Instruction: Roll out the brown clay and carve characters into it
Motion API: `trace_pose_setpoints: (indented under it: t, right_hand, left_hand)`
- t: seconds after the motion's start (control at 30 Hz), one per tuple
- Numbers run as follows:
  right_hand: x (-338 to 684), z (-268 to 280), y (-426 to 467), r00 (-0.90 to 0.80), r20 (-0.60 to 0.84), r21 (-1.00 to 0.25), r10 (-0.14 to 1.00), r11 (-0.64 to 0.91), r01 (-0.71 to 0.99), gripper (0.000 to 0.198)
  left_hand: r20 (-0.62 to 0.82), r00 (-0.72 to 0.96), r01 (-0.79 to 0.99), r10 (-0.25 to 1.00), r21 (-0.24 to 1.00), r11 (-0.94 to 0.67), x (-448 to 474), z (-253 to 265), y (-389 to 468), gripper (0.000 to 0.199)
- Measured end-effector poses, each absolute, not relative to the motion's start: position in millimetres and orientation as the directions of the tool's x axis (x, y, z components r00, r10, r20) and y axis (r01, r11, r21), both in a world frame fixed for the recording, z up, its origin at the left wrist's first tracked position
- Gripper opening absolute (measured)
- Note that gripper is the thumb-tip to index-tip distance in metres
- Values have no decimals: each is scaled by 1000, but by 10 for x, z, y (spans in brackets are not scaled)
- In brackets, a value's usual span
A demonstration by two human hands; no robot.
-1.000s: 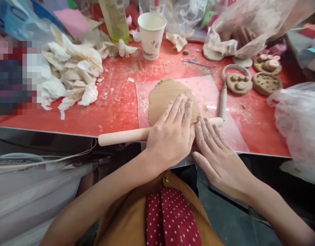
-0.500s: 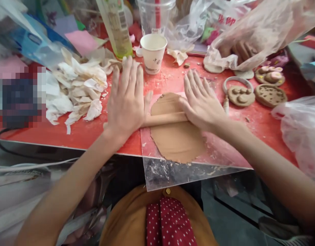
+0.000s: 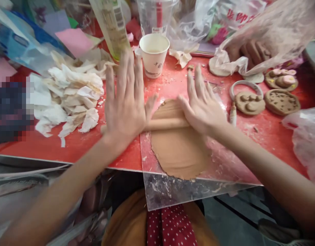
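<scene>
A wooden rolling pin (image 3: pixel 167 124) lies crosswise on a flattened sheet of brown clay (image 3: pixel 180 150). Under the clay is a clear plastic sheet (image 3: pixel 167 196) that hangs over the table's front edge. My left hand (image 3: pixel 126 102) rests flat on the pin's left part, fingers stretched forward. On the pin's right part lies my right hand (image 3: pixel 205 106), palm down, with its fingers extended and its thumb pointing inward. The palms hide both stretches of the pin beneath them. Neither hand wraps around it.
Crumpled tissues (image 3: pixel 75 92) are heaped at left. A paper cup (image 3: pixel 154 56) stands beyond my hands, near a tilted bottle (image 3: pixel 112 30). At right lie decorated clay discs (image 3: pixel 249 102), a ring-shaped tool (image 3: pixel 246 85) and plastic bags (image 3: pixel 306 136) on the red table (image 3: pixel 80 150).
The camera view has shifted, so the table and objects appear a little lower. My hands stay flat on the rolling pin, which sits at nearly the same place across the clay.
</scene>
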State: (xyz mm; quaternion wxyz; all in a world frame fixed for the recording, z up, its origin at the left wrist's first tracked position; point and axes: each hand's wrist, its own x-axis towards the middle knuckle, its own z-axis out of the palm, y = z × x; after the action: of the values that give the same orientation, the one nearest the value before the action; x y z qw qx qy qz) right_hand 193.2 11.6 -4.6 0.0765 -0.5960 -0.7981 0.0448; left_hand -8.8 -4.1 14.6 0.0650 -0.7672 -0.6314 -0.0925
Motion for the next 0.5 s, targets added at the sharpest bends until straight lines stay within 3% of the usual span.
trace_pose_setpoints:
  t: [0.07,0.2,0.3,0.5]
  right_hand:
    - [1850,-28,283,-222,85,-182,971,234,955,75]
    - [2018,-69,-358,-446,162,-80,880,462,883,76]
    - [2169,-127,-739,-544,191,-38,817,560,828,73]
    - [1912,-39,333,-377,244,-111,894,412,905,76]
  left_hand:
    - [236,173,984,956,-3,-177,-80,190,123,66]
    - [212,357,926,910,53,-375,-155,6,-558,65]
    - [218,460,879,861,27,-476,-198,-118,-969,67]
    - [271,227,960,935,97,-261,-156,65,114,67]
